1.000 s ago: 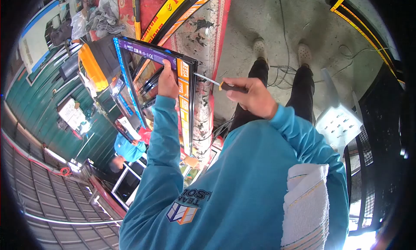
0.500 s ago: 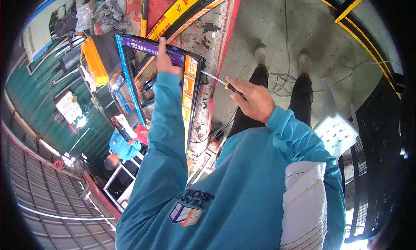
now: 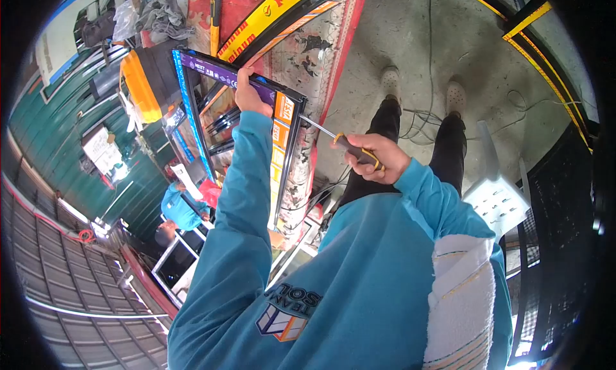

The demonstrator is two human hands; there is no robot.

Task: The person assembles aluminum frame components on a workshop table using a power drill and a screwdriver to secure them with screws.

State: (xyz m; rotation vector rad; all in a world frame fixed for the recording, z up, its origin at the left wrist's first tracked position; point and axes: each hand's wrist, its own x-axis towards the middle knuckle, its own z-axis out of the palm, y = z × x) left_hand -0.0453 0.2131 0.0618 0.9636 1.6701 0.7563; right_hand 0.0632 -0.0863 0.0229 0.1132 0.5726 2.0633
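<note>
A metal frame (image 3: 290,158), dark at its edges and covered with purple, orange and blue printed tape, stands in front of me. My left hand (image 3: 250,95) is closed over its purple-taped side (image 3: 208,68), near the corner. In my right hand (image 3: 378,157) is a screwdriver (image 3: 359,153) with a dark grey and yellow handle. Its metal shaft reaches to the outer edge of the frame by the corner. Whether the tip sits in a screw is too small to tell.
Yellow-taped bars (image 3: 266,17) lie on a red patterned cloth (image 3: 343,43). Cables (image 3: 420,116) trail over the concrete floor near my feet. A white perforated stool (image 3: 497,203) stands at right. Another person (image 3: 183,206) works at left, beyond the frame. An orange-and-black case (image 3: 142,86) is behind.
My right hand has rolled around, so more of the screwdriver's handle shows. My left index finger, stretched along the frame before, is now bent around it. The view shifted slightly.
</note>
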